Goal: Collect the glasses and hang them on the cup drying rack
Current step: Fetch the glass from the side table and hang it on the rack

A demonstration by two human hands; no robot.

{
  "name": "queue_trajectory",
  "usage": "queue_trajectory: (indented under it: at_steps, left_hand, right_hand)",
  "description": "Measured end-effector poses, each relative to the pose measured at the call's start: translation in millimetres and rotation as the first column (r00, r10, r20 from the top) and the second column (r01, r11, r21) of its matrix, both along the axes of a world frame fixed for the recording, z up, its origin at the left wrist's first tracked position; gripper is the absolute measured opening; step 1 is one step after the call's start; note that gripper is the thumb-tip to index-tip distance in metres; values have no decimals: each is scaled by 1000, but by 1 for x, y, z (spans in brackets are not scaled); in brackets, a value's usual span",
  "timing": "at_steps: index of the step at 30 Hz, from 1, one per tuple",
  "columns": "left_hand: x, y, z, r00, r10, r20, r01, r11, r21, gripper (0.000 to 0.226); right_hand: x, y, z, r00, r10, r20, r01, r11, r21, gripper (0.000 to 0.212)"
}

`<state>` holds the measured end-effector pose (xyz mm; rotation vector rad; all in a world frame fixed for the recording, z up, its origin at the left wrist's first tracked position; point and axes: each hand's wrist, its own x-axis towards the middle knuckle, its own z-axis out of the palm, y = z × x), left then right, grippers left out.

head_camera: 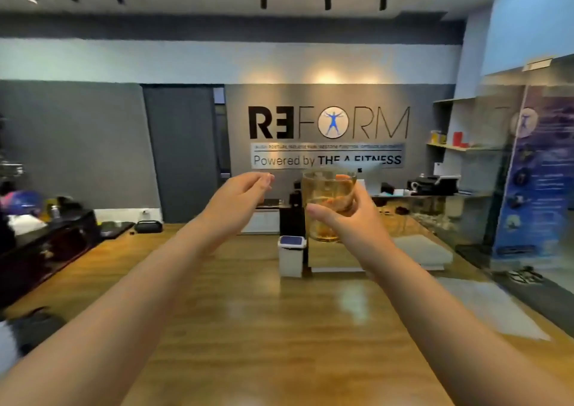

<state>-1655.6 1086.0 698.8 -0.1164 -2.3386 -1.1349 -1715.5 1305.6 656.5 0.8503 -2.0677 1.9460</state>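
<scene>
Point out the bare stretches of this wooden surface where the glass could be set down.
The wooden surface lies bare between the two forearms, from the near edge up to the white bin. It is crowded along the left edge by the dark cabinet and on the right by the grey cushion. The right hand holds the glass; the left hand is empty.

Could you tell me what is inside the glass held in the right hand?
The glass in the right hand looks empty; its amber tint comes from the fingers and wood behind. The blur hides any residue.
</scene>
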Motion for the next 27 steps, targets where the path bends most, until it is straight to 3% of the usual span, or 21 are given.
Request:
queue_trajectory:
  at_steps: [3, 6, 11, 19, 27]
  left_hand:
    - [39, -84, -3, 987, 162, -10, -162, 986, 33, 40]
    - [79, -156, -4, 949, 316, -20, -314, 947, 62, 37]
    - [134, -253, -5, 835, 549, -42, -546, 836, 57, 41]
    - [191, -358, 9, 552, 833, -27, -828, 552, 98, 18]
    - [248, -422, -19, 251, 967, 37, -963, 246, 108, 41]
  right_hand:
    - [2, -92, 7, 989, 145, -5, -145, 989, -1, 56]
    - [6, -185, 9, 954, 299, -17, -299, 954, -24, 65]
    - [24, -325, 5, 833, 553, -26, -553, 833, -23, 60]
    - [44, -509, 20, 555, 831, -38, -832, 554, -22, 61]
    - [74, -638, 9, 268, 963, -19, -963, 268, -29, 60]
